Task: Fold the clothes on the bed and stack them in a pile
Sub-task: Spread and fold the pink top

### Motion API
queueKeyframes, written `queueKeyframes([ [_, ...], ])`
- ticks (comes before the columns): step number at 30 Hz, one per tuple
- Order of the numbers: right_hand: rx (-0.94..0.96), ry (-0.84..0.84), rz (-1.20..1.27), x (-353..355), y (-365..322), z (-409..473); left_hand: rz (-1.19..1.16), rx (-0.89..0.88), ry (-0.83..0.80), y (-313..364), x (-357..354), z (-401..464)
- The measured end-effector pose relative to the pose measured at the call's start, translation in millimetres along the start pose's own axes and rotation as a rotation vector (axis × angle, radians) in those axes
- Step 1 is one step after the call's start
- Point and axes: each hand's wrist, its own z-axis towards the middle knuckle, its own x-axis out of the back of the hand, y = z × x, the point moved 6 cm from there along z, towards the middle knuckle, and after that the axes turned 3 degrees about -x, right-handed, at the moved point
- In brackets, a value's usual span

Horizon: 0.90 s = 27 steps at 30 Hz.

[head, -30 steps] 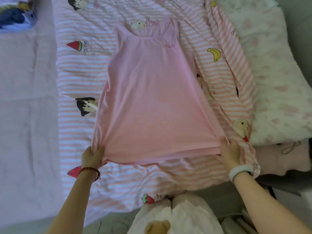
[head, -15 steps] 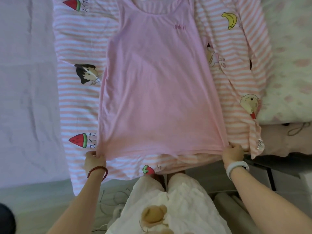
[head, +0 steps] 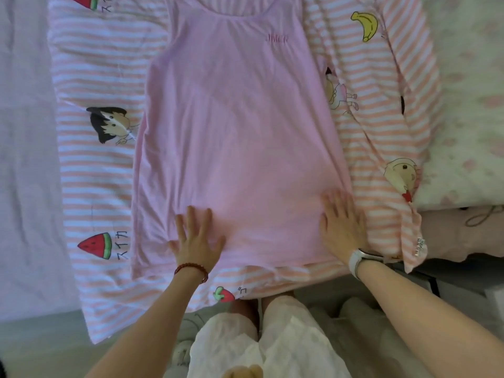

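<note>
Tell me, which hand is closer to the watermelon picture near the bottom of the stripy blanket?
Left. The left hand presses the pink top just right of the watermelon. The right hand lies across the top, much farther away.

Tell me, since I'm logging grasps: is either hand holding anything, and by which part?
Nothing is held. The left hand and right hand lie flat, fingers spread, on the pink sleeveless cotton top near its hem.

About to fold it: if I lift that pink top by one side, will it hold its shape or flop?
Probably flop: the pink top lies thin and flat, with soft ripples near the left hand and right hand. It looks light. It may drag the striped sheet beneath, which is already wrinkled.
</note>
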Motion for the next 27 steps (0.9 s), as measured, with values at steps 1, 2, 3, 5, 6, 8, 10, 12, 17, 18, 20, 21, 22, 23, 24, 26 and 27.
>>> queueKeyframes([
  [1, -0.061, -0.041, 0.009, -1.9, 17.2, 1.3, 0.005, 0.005, -0.009, -2.6, -1.5, 0.4],
  [2, -0.092, -0.07, -0.012, -1.4, 31.5, 0.8, 0.006, 0.004, -0.013, -2.6, -0.8, 1.4],
  [3, -0.097, -0.079, -0.035, 1.8, 41.0, -1.1, 0.0, 0.008, -0.011, 0.0, 2.4, 2.0],
  [5, -0.107, -0.014, -0.006, 15.9, 45.5, -2.3, -0.037, 0.039, 0.059, 10.2, 15.1, 2.9],
  [6, -0.124, 0.052, 0.045, 26.5, 41.7, -0.3, -0.063, 0.049, 0.131, 17.9, 24.2, 3.9],
  [8, -0.113, 0.171, 0.155, 48.0, 24.9, 12.8, -0.077, 0.0, 0.267, 40.0, 42.4, 8.6],
  [10, 0.006, 0.205, 0.202, 63.1, -2.2, 34.6, -0.028, -0.113, 0.311, 68.2, 56.2, 22.5],
  [12, 0.147, 0.164, 0.179, 71.8, -30.1, 58.3, 0.03, -0.173, 0.254, 92.9, 64.5, 47.9],
  [17, 0.216, 0.106, 0.09, 86.7, -56.0, 118.4, 0.112, -0.142, 0.161, 118.9, 86.6, 119.8],
  [18, 0.228, 0.115, 0.096, 93.2, -59.2, 132.2, 0.13, -0.139, 0.176, 120.5, 95.0, 135.1],
  [20, 0.269, 0.138, 0.083, 105.1, -67.1, 161.7, 0.167, -0.128, 0.215, 120.7, 112.8, 166.3],
  [21, 0.291, 0.152, 0.063, 111.3, -71.6, 177.2, 0.174, -0.117, 0.23, 119.1, 121.9, 182.3],
  [22, 0.306, 0.163, 0.045, 117.6, -75.8, 192.9, 0.167, -0.1, 0.236, 116.4, 130.1, 198.1],
  [23, 0.311, 0.176, 0.039, 124.4, -80.1, 209.5, 0.148, -0.081, 0.238, 112.9, 137.9, 213.5],
  [24, 0.313, 0.186, 0.038, 131.9, -84.4, 226.0, 0.125, -0.064, 0.24, 109.3, 145.3, 227.9],
  [26, 0.305, 0.228, 0.082, 148.7, -93.8, 256.7, 0.106, -0.04, 0.262, 103.1, 159.9, 252.5],
  [27, 0.275, 0.254, 0.157, 158.2, -95.5, 270.5, 0.104, -0.037, 0.276, 102.1, 166.6, 262.8],
])
